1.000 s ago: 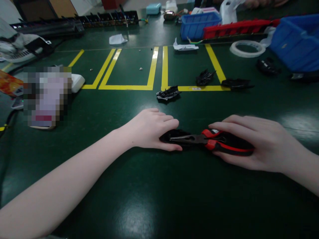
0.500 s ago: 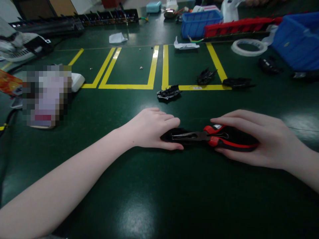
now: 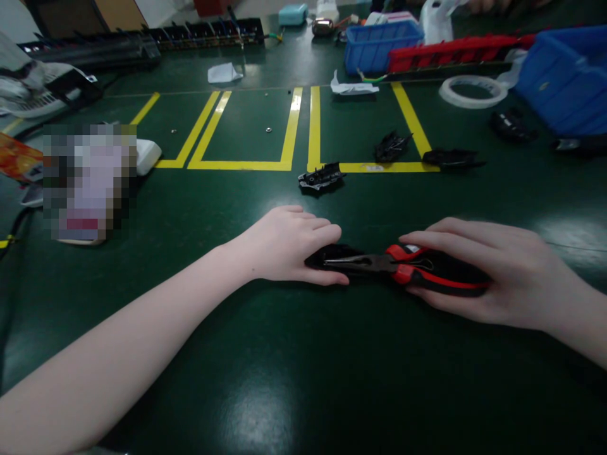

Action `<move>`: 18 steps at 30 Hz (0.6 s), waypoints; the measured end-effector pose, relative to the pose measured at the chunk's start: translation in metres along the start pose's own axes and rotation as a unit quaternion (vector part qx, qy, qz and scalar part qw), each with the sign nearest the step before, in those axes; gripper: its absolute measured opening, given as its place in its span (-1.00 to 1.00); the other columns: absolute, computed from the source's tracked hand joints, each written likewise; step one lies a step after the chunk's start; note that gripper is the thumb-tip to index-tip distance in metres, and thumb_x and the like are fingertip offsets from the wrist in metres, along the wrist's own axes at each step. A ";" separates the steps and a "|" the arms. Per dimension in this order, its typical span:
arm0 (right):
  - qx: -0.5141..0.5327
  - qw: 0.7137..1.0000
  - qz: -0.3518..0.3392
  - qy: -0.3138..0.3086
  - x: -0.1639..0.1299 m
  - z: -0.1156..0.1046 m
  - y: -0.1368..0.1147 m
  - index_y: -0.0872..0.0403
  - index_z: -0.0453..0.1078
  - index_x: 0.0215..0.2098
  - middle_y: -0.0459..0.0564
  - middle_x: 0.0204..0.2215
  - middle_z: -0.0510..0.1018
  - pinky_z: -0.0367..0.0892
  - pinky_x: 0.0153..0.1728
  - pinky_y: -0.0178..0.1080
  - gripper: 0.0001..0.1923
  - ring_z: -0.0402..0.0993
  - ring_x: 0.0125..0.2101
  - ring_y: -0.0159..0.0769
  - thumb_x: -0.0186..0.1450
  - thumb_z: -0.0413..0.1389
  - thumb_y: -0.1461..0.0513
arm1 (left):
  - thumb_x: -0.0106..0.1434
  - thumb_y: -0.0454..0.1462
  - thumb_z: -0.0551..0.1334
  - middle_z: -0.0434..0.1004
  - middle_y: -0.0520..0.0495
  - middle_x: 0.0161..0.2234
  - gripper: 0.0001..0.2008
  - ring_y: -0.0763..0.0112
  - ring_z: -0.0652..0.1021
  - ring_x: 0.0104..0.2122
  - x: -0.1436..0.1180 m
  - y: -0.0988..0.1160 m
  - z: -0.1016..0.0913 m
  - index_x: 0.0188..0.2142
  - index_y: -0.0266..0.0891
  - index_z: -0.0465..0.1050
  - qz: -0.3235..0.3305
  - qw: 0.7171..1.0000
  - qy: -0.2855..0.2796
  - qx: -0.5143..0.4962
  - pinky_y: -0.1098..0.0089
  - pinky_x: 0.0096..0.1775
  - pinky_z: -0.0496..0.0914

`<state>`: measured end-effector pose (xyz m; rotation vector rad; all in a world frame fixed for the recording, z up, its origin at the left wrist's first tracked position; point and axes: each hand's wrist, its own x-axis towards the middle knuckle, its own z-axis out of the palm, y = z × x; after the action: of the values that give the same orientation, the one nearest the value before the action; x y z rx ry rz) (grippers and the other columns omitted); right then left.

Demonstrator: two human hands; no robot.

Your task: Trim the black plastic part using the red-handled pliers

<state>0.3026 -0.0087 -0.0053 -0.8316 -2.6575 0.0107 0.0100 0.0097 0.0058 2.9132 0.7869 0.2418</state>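
My left hand (image 3: 284, 245) rests on the dark green table (image 3: 303, 366) and grips a small black plastic part (image 3: 327, 255) between thumb and fingers. My right hand (image 3: 484, 272) is wrapped around the red-and-black handles of a pair of pliers (image 3: 417, 268). The thin metal jaws of the pliers reach left onto the black part. Most of that part is hidden under my left fingers.
Three more black plastic parts lie beyond the hands: one (image 3: 320, 177), another (image 3: 391, 146), a third (image 3: 453, 157). Yellow tape lines (image 3: 289, 126) mark boxes on the table. Blue bins (image 3: 564, 76), a red tray (image 3: 450, 52), a tape roll (image 3: 472, 91) and a white object (image 3: 148, 155) stand farther off.
My right hand and the pliers' handles rose slightly, then dropped back down. The left hand and the black part stayed in place.
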 end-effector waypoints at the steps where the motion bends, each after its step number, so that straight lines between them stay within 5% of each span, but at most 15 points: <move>1: -0.004 1.000 0.001 -0.001 0.000 0.000 0.000 0.02 0.26 0.07 0.05 -0.19 0.50 0.40 -0.43 -0.19 -0.53 0.48 -0.37 -0.23 0.22 0.09 0.05 | 0.26 0.10 0.09 0.45 -0.01 -0.44 -0.57 0.40 0.42 -0.49 0.000 0.000 0.000 -0.33 -0.25 0.35 0.000 1.000 0.000 0.004 0.41 -0.39 0.16; 18: 0.007 1.000 0.022 -0.006 -0.002 0.002 0.002 -0.15 0.20 0.16 0.00 -0.17 0.50 0.41 -0.43 -0.11 -0.44 0.49 -0.35 -0.15 0.20 0.10 0.04 | 0.24 0.10 0.13 0.45 0.02 -0.43 -0.57 0.42 0.42 -0.48 0.000 0.001 0.000 -0.31 -0.25 0.35 -0.002 1.000 0.001 0.016 0.41 -0.39 0.17</move>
<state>0.3041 -0.0076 -0.0082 -0.8875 -2.6466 0.0440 0.0105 0.0087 0.0061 2.9421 0.8049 0.2348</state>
